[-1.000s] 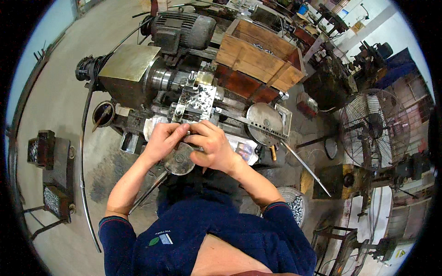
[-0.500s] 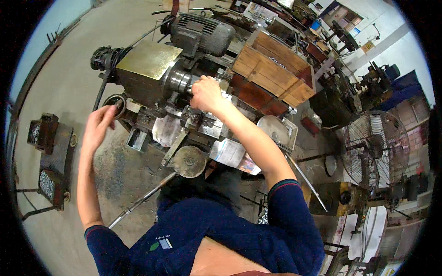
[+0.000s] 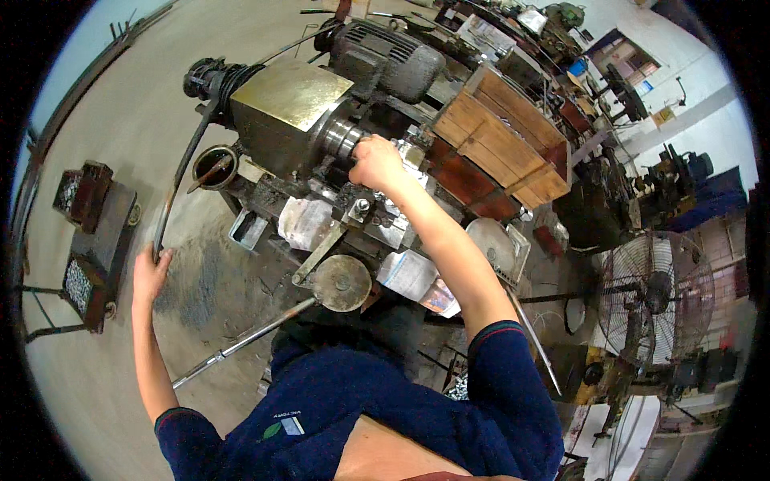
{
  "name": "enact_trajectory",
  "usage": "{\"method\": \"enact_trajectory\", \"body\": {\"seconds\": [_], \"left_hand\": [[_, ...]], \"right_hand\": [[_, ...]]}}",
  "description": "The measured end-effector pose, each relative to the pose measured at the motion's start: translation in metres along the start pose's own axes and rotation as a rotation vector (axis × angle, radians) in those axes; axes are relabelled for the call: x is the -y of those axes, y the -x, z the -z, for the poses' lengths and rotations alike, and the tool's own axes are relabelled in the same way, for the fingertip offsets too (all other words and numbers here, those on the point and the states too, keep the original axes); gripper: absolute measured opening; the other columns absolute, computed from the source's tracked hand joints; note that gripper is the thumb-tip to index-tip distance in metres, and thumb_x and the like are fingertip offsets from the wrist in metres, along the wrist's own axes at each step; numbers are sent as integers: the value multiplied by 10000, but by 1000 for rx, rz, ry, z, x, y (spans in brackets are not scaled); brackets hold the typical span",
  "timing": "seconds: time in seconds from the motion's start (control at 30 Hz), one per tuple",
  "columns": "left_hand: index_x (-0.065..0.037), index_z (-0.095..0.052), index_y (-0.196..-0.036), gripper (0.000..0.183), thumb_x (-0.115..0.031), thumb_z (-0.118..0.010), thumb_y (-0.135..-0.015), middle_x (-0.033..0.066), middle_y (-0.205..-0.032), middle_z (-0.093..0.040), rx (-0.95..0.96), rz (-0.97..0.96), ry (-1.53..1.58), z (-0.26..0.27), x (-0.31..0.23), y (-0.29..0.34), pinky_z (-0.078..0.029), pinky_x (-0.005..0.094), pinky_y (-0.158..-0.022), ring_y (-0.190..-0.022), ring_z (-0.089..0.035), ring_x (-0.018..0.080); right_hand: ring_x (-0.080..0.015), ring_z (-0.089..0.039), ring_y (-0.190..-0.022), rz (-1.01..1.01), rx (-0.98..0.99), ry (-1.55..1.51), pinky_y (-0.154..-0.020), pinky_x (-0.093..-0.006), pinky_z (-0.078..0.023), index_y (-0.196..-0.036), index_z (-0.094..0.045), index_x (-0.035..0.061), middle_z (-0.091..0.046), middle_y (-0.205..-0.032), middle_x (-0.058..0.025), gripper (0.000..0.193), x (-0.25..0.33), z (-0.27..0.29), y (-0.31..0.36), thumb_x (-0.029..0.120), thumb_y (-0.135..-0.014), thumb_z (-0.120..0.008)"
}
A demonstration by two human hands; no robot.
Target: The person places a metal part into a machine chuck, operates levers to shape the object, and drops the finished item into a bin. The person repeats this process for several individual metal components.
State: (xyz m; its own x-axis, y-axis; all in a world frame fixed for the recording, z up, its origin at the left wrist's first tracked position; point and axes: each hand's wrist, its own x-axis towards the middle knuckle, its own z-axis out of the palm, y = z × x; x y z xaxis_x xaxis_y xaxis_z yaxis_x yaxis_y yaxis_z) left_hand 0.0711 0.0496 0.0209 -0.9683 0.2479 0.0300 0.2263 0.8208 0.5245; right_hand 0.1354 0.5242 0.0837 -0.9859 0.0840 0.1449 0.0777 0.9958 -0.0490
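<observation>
On the left, my left hand (image 3: 150, 274) is closed round the lower end of a long dark lever (image 3: 178, 181), which runs up to the back of the lathe's headstock (image 3: 281, 124). My right hand (image 3: 377, 163) is at the front of the bright metal spindle (image 3: 342, 139), fingers curled in. Whatever those fingers hold is hidden behind the hand. Between the two hands, a round dark pot (image 3: 196, 163) has a stick-like handle (image 3: 210, 173) leaning over its rim. A greasy cloth or paper (image 3: 305, 224) lies below the spindle, beside a flat metal arm (image 3: 319, 253).
A wooden crate (image 3: 501, 136) stands right of the spindle, and an electric motor (image 3: 385, 60) sits behind the headstock. Near my body are two round plates (image 3: 342, 283) and a steel bar (image 3: 245, 341). A trolley with bins of small metal parts (image 3: 79, 284) is at left; a fan (image 3: 656, 289) at right.
My left hand has moved from beside the round pot down and outward to the lever's end and closed on it. My right hand stays at the spindle. The whole view has shifted slightly.
</observation>
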Motion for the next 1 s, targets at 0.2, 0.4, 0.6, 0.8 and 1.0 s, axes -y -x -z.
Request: {"method": "enact_trajectory", "body": {"seconds": [0.2, 0.4, 0.6, 0.8, 1.0], "left_hand": [[-1, -553, -813, 214, -195, -617, -750, 181, -726, -606, -129, -59, -411, 3, 46, -36, -471, 423, -634, -716, -597, 352], [-22, -519, -755, 95, -81, -550, -688, 153, -704, -592, -241, -209, -801, 57, 102, -105, -478, 416, -610, -676, -597, 326], [-3, -609, -1009, 319, -166, -586, -736, 201, -939, -622, -223, -67, -404, 38, 73, -120, -479, 399, -746, -858, -600, 357], [20, -576, -1058, 383, -241, -614, -781, 154, -867, -616, -102, -10, 386, -119, 76, -119, -453, 330, -761, -815, -582, 200], [-89, -568, -1098, 422, -273, -669, -732, 152, -981, -620, 400, -326, -458, -231, 4, -99, -478, 424, -757, -905, -593, 323]], "right_hand": [[-320, -586, -847, -10, 7, -67, -758, -377, -489, -686, -652, 1, -626, -796, -175, 261, -2, 5, 2, 206, -526, -644], [-322, -582, -841, -118, 77, -48, -763, -382, -483, -687, -657, 17, -626, -784, -170, 260, 7, 11, -5, 226, -532, -644], [-315, -544, -885, 130, -196, -133, -815, -375, -441, -827, -662, 34, -606, -886, -126, 335, -4, 25, 30, 162, -520, -622], [-318, -526, -991, 87, -400, -299, -837, -374, -443, -920, -623, 13, -580, -1073, -141, 385, -33, 79, 132, 115, -549, -625], [-318, -540, -984, -438, -249, -230, -862, -372, -446, -938, -645, 41, -604, -1026, -141, 394, -99, 70, 282, 135, -555, -635]]}}
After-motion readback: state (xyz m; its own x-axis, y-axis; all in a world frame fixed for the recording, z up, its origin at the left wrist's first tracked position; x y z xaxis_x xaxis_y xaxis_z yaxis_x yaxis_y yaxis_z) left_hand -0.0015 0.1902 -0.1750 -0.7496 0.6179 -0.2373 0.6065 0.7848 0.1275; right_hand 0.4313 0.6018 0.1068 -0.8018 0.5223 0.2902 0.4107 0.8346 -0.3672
